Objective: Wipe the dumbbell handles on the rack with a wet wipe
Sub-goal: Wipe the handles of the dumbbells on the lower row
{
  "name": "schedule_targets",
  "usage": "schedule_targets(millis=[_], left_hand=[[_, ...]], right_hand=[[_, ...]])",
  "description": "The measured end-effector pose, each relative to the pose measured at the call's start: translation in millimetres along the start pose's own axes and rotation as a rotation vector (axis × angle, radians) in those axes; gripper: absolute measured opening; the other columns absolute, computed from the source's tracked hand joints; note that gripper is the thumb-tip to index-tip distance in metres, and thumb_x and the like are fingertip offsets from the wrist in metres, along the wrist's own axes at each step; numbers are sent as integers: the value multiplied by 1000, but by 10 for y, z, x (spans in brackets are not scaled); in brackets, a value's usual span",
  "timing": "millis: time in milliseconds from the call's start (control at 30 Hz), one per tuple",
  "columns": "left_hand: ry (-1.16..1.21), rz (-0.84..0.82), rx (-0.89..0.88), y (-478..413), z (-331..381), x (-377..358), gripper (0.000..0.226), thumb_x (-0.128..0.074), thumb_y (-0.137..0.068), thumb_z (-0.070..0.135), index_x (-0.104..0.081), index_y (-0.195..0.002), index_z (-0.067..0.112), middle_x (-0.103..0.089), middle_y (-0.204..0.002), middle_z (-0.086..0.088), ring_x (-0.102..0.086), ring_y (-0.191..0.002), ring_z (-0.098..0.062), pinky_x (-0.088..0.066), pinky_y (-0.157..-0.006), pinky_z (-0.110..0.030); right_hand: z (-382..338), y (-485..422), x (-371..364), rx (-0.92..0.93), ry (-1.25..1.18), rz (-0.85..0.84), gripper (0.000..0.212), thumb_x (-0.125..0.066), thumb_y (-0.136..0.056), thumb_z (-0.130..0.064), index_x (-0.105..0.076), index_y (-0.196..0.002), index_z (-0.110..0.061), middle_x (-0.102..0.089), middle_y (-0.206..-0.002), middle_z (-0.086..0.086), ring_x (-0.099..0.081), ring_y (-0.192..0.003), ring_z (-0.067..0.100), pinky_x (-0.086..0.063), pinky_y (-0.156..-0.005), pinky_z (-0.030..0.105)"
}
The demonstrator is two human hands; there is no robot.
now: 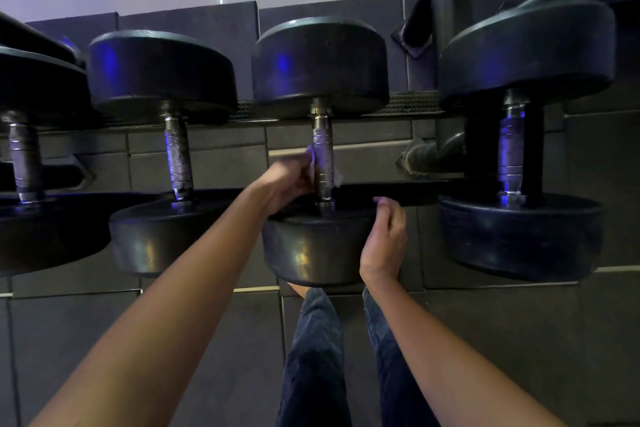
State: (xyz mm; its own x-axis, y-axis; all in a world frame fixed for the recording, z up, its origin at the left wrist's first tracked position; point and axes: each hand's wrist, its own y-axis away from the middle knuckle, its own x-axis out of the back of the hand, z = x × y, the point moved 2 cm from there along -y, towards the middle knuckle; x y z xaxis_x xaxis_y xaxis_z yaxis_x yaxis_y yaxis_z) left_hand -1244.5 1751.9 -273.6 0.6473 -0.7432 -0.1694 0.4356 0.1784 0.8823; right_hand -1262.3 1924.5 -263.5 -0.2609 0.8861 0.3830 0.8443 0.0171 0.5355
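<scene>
Judged mid-wipe on the middle dumbbell handle (322, 156), lying on the rack rail (398, 192) between its neighbours. Gripping the wet wipe (313, 165) against that bar's left side with the left hand (289, 184), fingers curled round wipe and steel together, with a white corner poking out on the right. Resting the right hand (384, 236) against the right edge of the near head (311, 250), fingers loosely curled, nothing seen inside them; hard to tell whether bracing or merely touching. To do this well: wrap the wipe fully round the bar, squeeze firmly, then twist while sliding from collar to collar, to reach grime probably lodged in the cross-hatched knurling and missed by a light pass. Work into the smooth ringed grooves near each end too. Brace the near head with the right hand against rolling on the rail. Refold to a fresh face before moving to the right-hand handle (510, 156) or the left-hand one (178, 159). As for materials: dull grey steel, knurled in bands with smooth rings between; thick round heads, matte black, probably rubber, scuffed, faintly glossy at the rim, like the far head (318, 66); black painted metal for the rail; dark square floor tiles (104, 340) underneath, seemingly rubber.
</scene>
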Motion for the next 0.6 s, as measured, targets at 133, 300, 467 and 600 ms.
schedule_targets(millis=[133,300,467,600], left_hand=[[96,142,-120,-47,137,50,22,-50,-95,14,-57,-75,13,-57,-56,1,-53,-51,-8,-47,-59,-22],[-250,475,-498,-31,222,11,11,-78,-69,16,-72,-77,11,-69,-71,-7,-58,-57,-12,-49,-61,-27],[-1191,145,-984,192,144,-103,11,-62,-78,12,-70,-84,7,-64,-96,-12,-62,-85,-26,-48,-74,-28],[-1651,142,-1292,-94,360,-109,27,-50,-85,22,-72,-90,7,-70,-103,-14,-67,-98,-30,-53,-84,-35]], right_hand=[[20,-6,-1,9,20,4,25,-39,-99,-17,-62,-103,-8,-58,-112,5,-48,-85,-3,-28,-71,-4],[44,-12,-5,-15,8,-7,24,-39,-99,-20,-62,-105,-13,-59,-115,3,-50,-94,6,-32,-73,3],[18,-4,-14,2,7,7,36,-37,-91,-34,-62,-104,-12,-57,-110,0,-48,-93,5,-29,-73,-1],[24,2,-28,-10,7,4,36,-38,-91,-34,-63,-104,-13,-58,-114,1,-49,-95,5,-30,-79,11]])
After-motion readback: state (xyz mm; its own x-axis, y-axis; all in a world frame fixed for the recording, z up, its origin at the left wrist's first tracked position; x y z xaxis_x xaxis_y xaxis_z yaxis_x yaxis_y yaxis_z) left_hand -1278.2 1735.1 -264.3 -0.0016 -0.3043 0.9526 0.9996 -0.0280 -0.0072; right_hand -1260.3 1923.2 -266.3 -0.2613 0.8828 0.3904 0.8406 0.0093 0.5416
